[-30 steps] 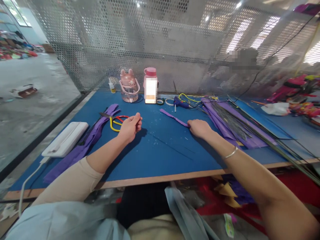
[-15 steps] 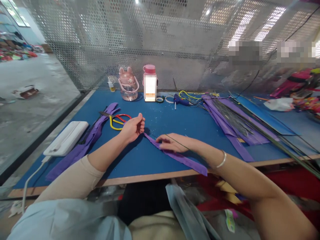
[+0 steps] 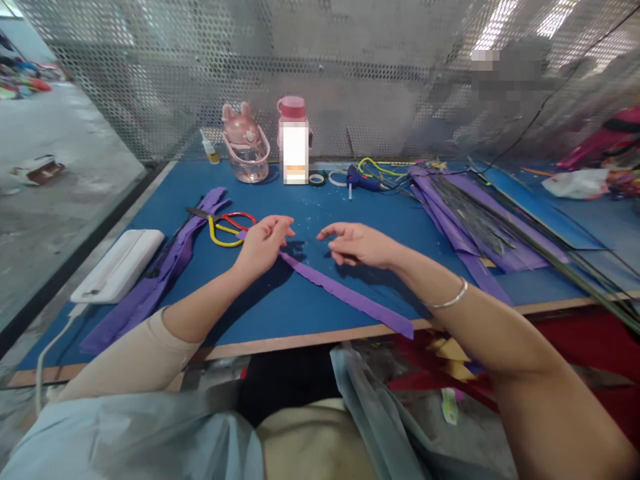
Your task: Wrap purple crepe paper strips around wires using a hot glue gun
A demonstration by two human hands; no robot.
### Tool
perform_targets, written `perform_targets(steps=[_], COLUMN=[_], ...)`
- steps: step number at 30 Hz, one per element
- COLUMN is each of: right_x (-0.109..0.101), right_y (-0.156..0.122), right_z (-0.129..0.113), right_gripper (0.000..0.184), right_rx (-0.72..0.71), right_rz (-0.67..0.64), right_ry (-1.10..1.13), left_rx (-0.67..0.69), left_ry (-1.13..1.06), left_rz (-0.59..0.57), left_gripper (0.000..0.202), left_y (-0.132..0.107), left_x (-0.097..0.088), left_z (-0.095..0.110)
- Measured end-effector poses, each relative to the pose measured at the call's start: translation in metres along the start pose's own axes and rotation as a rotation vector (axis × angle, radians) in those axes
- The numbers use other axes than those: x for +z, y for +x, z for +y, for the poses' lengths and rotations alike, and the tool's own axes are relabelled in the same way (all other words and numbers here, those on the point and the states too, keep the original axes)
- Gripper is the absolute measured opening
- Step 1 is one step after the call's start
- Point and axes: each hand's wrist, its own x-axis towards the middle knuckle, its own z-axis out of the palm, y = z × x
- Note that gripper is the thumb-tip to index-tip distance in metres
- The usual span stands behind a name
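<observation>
A long purple paper strip (image 3: 345, 297) lies slanting across the blue table (image 3: 310, 213), from under my left hand to the front edge. My left hand (image 3: 263, 243) is closed, thumb and fingers pinched, with the strip's far end running through it and poking out on its left side. My right hand (image 3: 357, 243) hovers just above the strip's middle. Its fingers are loosely curved and apart, pointing toward the left hand, with nothing visible in them. A bangle is on my right wrist.
Scissors (image 3: 225, 230) with red and yellow handles lie just left of my left hand, beside a heap of purple strips (image 3: 165, 267) and a white case (image 3: 117, 267). Two pink bottles (image 3: 245, 143), tape rolls (image 3: 317, 179) and a glue gun (image 3: 363, 180) stand at the back. Purple sheets and thin sticks (image 3: 465, 213) lie right.
My right hand dragged the purple strip from the right pile to the table's middle, then lifted off it and opened. My left hand took the strip's end.
</observation>
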Motion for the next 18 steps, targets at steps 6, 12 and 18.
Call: perform_targets(steps=[6, 12, 18], right_x=[-0.089, -0.114, -0.075], right_y=[-0.015, 0.0, -0.003], right_z=[0.045, 0.073, 0.053], right_gripper=[0.018, 0.02, 0.032], right_rx=[0.068, 0.151, 0.121], right_rz=[0.566, 0.57, 0.697], right_ry=[-0.894, -1.073, -1.173], left_rx=[0.292, 0.569, 0.478], left_ry=[0.998, 0.924, 0.922], left_rz=[-0.294, -0.55, -0.45], left_gripper=[0.048, 0.055, 0.034], left_y=[-0.053, -0.079, -0.062], left_x=[0.022, 0.039, 0.028], left_z=[0.008, 0.005, 0.006])
